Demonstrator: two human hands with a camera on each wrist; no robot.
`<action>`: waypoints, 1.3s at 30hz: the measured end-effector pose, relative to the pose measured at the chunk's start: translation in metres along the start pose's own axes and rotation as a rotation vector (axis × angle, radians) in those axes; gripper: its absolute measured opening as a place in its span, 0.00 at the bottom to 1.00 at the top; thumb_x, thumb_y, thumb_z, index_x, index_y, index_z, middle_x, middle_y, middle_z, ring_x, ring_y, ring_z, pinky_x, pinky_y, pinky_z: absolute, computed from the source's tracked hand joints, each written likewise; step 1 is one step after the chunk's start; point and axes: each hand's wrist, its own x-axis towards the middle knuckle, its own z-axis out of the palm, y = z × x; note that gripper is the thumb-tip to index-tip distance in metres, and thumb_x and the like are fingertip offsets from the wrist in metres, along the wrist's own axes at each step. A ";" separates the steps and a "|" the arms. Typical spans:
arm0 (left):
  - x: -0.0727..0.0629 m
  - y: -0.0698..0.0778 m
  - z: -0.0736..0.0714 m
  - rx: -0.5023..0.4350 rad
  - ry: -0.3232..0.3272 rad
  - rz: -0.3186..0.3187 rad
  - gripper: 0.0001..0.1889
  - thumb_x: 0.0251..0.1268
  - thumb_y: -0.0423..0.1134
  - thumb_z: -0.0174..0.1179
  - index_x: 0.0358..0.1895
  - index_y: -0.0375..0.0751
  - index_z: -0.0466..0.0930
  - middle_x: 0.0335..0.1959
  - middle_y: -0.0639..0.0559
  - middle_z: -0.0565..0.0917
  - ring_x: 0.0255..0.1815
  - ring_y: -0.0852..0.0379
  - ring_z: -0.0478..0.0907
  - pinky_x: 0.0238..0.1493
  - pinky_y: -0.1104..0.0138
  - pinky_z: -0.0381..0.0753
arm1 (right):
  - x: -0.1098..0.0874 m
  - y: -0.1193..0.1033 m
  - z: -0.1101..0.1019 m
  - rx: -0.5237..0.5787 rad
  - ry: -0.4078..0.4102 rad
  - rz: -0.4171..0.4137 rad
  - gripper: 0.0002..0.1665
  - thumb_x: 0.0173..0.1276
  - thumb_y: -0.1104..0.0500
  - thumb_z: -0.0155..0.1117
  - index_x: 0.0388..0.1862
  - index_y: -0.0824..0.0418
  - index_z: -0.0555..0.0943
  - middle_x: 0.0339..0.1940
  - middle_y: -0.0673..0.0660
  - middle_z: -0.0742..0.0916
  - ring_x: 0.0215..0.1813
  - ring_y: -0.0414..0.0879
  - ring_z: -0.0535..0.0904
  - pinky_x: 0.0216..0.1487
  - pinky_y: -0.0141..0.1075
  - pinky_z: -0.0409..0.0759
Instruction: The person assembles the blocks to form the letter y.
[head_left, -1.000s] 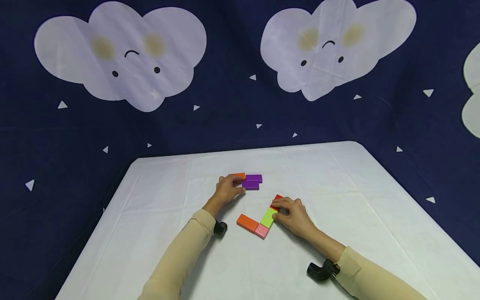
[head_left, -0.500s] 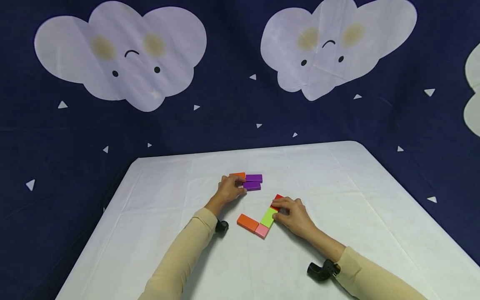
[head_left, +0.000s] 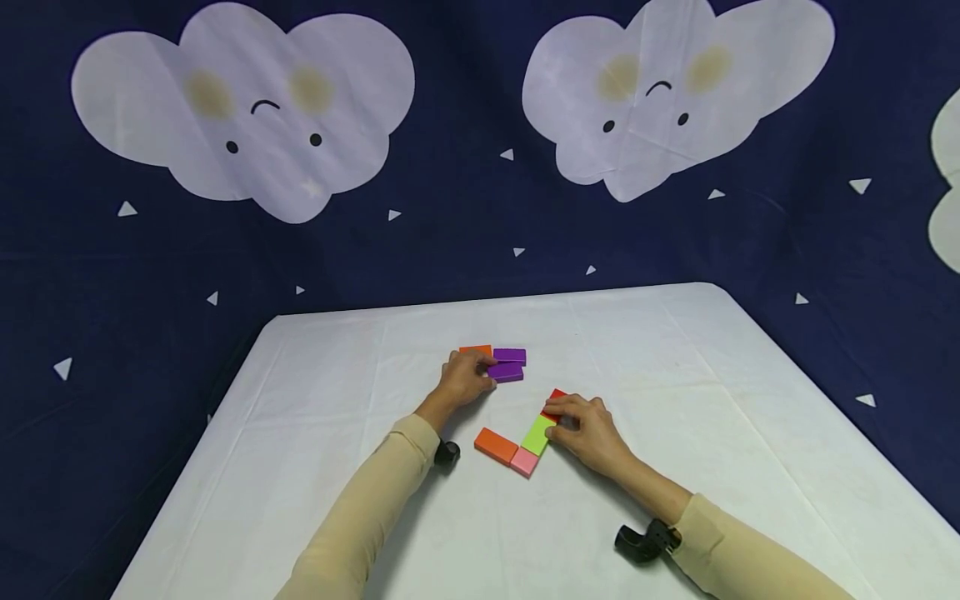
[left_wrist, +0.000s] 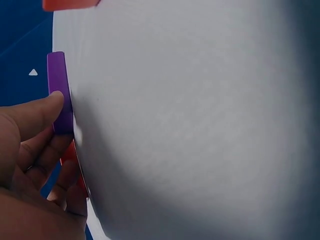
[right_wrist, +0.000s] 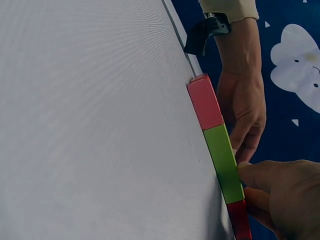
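Note:
My left hand (head_left: 461,379) pinches the nearer of two purple blocks (head_left: 506,372) in the head view. Its thumb lies on that block in the left wrist view, the other fingers at its end. Just beyond lie the second purple block (head_left: 510,356) and an orange block (head_left: 476,349), the latter partly hidden by fingers. My right hand (head_left: 596,437) grips a row at its joint: thumb against the lime green block (right_wrist: 223,162), fingers over the red block (right_wrist: 239,219). A pink block (head_left: 523,462) touches the green one's near end, and another orange block (head_left: 495,446) runs off leftward from it.
A white cloth-covered table (head_left: 675,375) carries all the blocks. Behind it hangs a dark blue curtain (head_left: 457,250) printed with clouds and triangles. A black camera mount (head_left: 645,543) juts from the right wrist, and another (head_left: 447,454) from the left.
My left hand has shifted slightly right and nearer, bringing the front purple block along; that block now sits a little askew from the one behind. The right hand and its row stay still.

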 end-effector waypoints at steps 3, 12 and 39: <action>-0.001 0.000 -0.001 -0.010 -0.003 -0.005 0.18 0.53 0.36 0.67 0.50 0.46 0.82 0.53 0.49 0.82 0.57 0.49 0.67 0.60 0.54 0.59 | 0.000 0.000 0.000 0.001 -0.003 0.003 0.20 0.51 0.60 0.73 0.46 0.56 0.85 0.49 0.51 0.86 0.45 0.46 0.71 0.43 0.35 0.61; -0.007 -0.007 -0.007 -0.091 -0.001 -0.035 0.17 0.54 0.35 0.66 0.50 0.46 0.83 0.53 0.48 0.82 0.55 0.49 0.67 0.60 0.53 0.60 | 0.000 -0.004 -0.001 0.000 -0.023 0.028 0.20 0.52 0.59 0.72 0.47 0.55 0.85 0.50 0.50 0.85 0.43 0.45 0.69 0.44 0.37 0.61; -0.069 -0.048 -0.062 -0.281 -0.156 0.091 0.16 0.56 0.34 0.64 0.50 0.48 0.82 0.47 0.50 0.81 0.51 0.49 0.71 0.46 0.63 0.66 | 0.000 -0.003 -0.001 -0.008 -0.017 0.015 0.20 0.52 0.59 0.73 0.46 0.55 0.85 0.50 0.50 0.86 0.42 0.44 0.69 0.42 0.35 0.62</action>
